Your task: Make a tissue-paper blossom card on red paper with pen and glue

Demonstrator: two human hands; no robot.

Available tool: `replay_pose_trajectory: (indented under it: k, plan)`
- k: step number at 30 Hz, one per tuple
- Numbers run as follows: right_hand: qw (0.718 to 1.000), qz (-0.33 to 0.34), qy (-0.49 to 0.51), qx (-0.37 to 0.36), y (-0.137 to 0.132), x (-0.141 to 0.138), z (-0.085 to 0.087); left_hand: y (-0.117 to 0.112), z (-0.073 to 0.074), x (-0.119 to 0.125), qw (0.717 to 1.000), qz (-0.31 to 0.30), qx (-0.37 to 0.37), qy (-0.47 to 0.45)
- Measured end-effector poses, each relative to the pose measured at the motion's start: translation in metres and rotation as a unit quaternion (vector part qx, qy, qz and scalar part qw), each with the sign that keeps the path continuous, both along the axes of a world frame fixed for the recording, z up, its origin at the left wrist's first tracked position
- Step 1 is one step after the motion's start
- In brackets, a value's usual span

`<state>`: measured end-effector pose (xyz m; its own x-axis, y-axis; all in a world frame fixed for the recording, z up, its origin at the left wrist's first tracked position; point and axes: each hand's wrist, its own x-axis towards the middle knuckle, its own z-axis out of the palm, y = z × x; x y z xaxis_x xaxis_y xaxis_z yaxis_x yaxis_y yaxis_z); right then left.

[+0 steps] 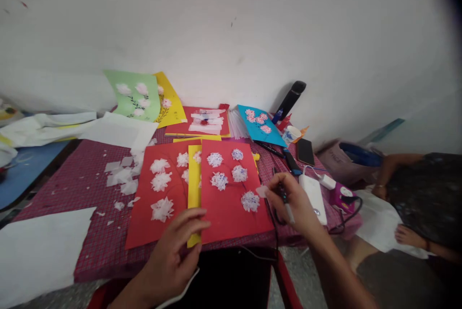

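Note:
My right hand [294,200] is closed around a marker [289,210], its light-coloured end pointing down past the palm. A small pale scrap of thin paper [262,191] shows at its fingertips, beside the right edge of a red sheet [224,212] with blue-speckled white paper flowers [250,201]. My left hand [180,246] is open, fingers stretched over the lower edges of a yellow sheet [194,203] and the red sheet. To its left, another red sheet [144,227] carries plain white paper flowers [162,209].
White scraps [124,176] and blank sheets [43,246] cover the left side of the checked tablecloth [97,251]. Green [144,90] and blue [249,116] flower cards lean at the back. A power bank [312,196] and phone [305,151] lie right. Another person [426,193] sits at far right.

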<state>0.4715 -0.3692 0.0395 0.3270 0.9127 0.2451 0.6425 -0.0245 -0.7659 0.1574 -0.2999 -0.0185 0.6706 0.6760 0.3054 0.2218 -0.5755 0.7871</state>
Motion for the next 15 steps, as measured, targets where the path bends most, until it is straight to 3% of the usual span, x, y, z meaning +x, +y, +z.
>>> replay_pose_trajectory:
  k: [3, 5, 8, 11, 15]
  plan:
    - [0.992, 0.095, 0.084, 0.003, 0.014, -0.051, 0.008, 0.006, 0.009, 0.012, 0.969, -0.009, -0.235, -0.072]
    - [0.983, 0.163, 0.088, -0.013, 0.026, -0.085, 0.009, 0.012, 0.012, 0.018, 0.915, -0.008, -0.375, -0.147]
    - [0.971, 0.227, 0.07, -0.026, 0.046, -0.126, 0.006, 0.018, 0.016, 0.014, 0.828, 0.045, -0.513, -0.223]
    - [0.968, 0.248, -0.01, -0.039, 0.069, -0.159, 0.004, 0.021, 0.018, -0.005, 0.771, 0.131, -0.567, -0.258]
    - [0.954, 0.286, -0.087, -0.012, 0.093, -0.193, 0.003, 0.038, 0.015, -0.046, 0.762, 0.258, -0.529, -0.27]
